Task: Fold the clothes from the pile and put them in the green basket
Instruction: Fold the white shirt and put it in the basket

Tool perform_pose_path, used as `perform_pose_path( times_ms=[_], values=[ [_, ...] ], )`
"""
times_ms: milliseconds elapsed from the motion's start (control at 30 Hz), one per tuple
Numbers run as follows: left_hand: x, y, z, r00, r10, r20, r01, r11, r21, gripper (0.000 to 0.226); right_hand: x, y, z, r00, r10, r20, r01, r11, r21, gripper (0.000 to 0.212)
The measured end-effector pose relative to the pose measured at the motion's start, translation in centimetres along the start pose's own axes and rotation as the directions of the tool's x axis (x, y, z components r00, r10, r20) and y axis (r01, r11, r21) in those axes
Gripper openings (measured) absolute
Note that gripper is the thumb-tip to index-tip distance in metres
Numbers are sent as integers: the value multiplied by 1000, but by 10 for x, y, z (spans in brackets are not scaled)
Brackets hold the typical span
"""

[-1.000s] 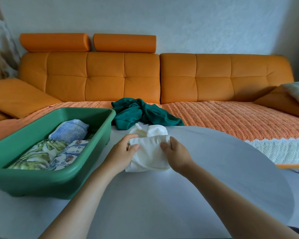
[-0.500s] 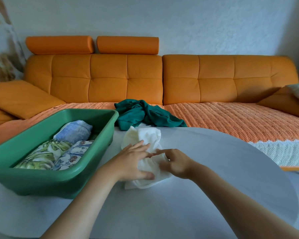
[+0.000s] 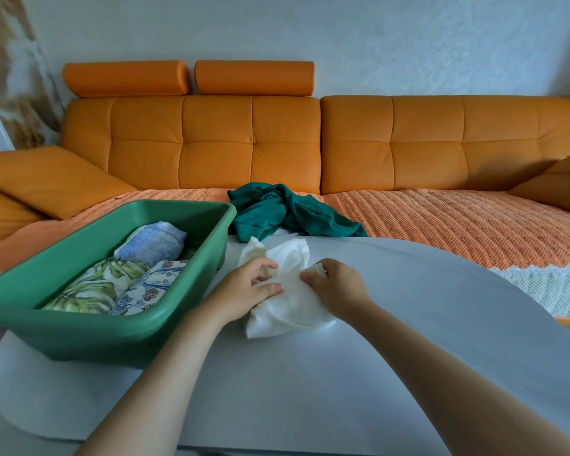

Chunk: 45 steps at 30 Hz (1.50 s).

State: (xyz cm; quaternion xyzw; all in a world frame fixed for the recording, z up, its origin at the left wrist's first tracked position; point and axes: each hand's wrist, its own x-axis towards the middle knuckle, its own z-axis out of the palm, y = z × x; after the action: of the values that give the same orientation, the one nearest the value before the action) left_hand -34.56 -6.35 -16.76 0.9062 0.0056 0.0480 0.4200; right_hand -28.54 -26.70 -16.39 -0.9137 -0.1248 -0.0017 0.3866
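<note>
behind everything stands an orange sofa [image 3: 250,143] against a pale wall, and in front of it a grey table [image 3: 408,340] serves as the work surface. the white cloth [image 3: 287,311] lies on this table just right of the green basket [image 3: 79,330], bunched and only partly folded, so it is not yet in the basket. the left hand [image 3: 244,291] grips its left side, with bent fingers above and the thumb under a fold. the right hand [image 3: 336,287] has its fingers curled and pinches the upper right edge. i think both hands hold it this way to keep the layers together while the next fold is made, because such soft fabric opens again easily. the basket stands close to the hands, probably so that each finished piece needs only a short move. inside it already lie a blue piece [image 3: 152,240], a leaf-print piece [image 3: 93,287] and a flower-print piece [image 3: 148,287], side by side. a dark green garment [image 3: 287,212] waits crumpled on the sofa seat just beyond the far edge of the table, and it seems to be what is left of the pile. i can read no brand, label or writing on anything.
</note>
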Motion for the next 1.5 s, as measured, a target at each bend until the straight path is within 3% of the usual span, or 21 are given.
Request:
perform_pose_path(
  times_ms=[133, 200, 267, 333, 400, 433, 500, 533, 600, 633, 700, 733, 867, 967, 1067, 1167, 1267, 1333, 1433, 1500],
  values=[
    [4, 2, 1, 988, 132, -81, -121, 985, 126, 21, 10, -6, -2, 999, 35, 7, -34, 998, -55, 43],
    [-1, 20, -1, 947, 305, -97, -251, 897, 365, 22, 15, -8, -2, 999, 38, -6, -38, 996, -78, 46],
    [-10, 38, 0, 924, 382, -2, -321, 778, 540, 28, 18, -8, -1, 999, 43, -16, -44, 997, -70, 48],
    [-16, 38, 7, 955, 266, 133, -287, 711, 641, 61, 18, -6, 0, 998, 51, -27, -52, 998, -37, 47],
    [-17, 29, 10, 972, 147, 184, -231, 746, 625, 91, 18, -4, 3, 999, 23, -34, -22, 1000, 10, 40],
    [-15, 24, 10, 974, 141, 175, -217, 790, 574, 95, 18, -3, 5, 999, -12, -45, 14, 999, 31, 33],
    [-10, 17, 10, 976, 165, 142, -215, 844, 492, 89, 13, 1, 7, 972, -198, -129, 194, 980, -40, 16],
    [-8, 15, 9, 978, 164, 125, -204, 860, 468, 84, 10, 4, 7, 908, -383, -169, 361, 921, -147, 13],
    [-6, 11, 8, 983, 155, 98, -182, 892, 414, 76, 5, 16, 3, 720, -693, -38, 652, 694, -306, 32],
    [-5, 9, 8, 984, 150, 93, -175, 901, 397, 76, 2, 23, 0, 677, -730, 90, 713, 620, -327, 51],
    [-3, 5, 5, 989, 113, 94, -140, 914, 380, 77, -2, 35, -6, 723, -637, 266, 689, 640, -340, 83],
    [-2, 5, 2, 991, 94, 98, -124, 922, 367, 77, -4, 38, -9, 757, -589, 283, 654, 682, -327, 87],
    [-3, 9, -11, 993, 49, 106, -73, 969, 238, 78, -7, 30, -27, 854, -486, 184, 515, 839, -173, 61],
    [-8, 9, -18, 997, 75, 29, -77, 995, 61, 72, -9, 26, -42, 908, -357, 221, 362, 932, 20, 48],
    [-10, 10, -8, 986, 38, -160, -51, 995, -81, 58, -11, 28, -45, 953, -203, 224, 135, 949, 286, 51],
    [-8, 14, 7, 979, -118, -167, 95, 985, -144, 49, -11, 27, -39, 989, -61, 131, 19, 953, 302, 42],
    [-5, 16, 14, 946, -97, -308, 152, 975, 162, 42, -7, 24, -30, 997, -4, 83, -10, 985, 173, 40],
    [-2, 22, 17, 899, 97, -427, 102, 902, 420, 33, -5, 19, -25, 998, 4, 61, -11, 992, 123, 39],
    [6, 36, 26, 899, 322, -297, -77, 783, 617, 32, 2, 15, -22, 996, 39, 77, -42, 998, 41, 37],
    [11, 35, 36, 948, 259, -185, -101, 796, 597, 40, 8, 15, -21, 994, 67, 82, -59, 993, -98, 40]
  ],
)
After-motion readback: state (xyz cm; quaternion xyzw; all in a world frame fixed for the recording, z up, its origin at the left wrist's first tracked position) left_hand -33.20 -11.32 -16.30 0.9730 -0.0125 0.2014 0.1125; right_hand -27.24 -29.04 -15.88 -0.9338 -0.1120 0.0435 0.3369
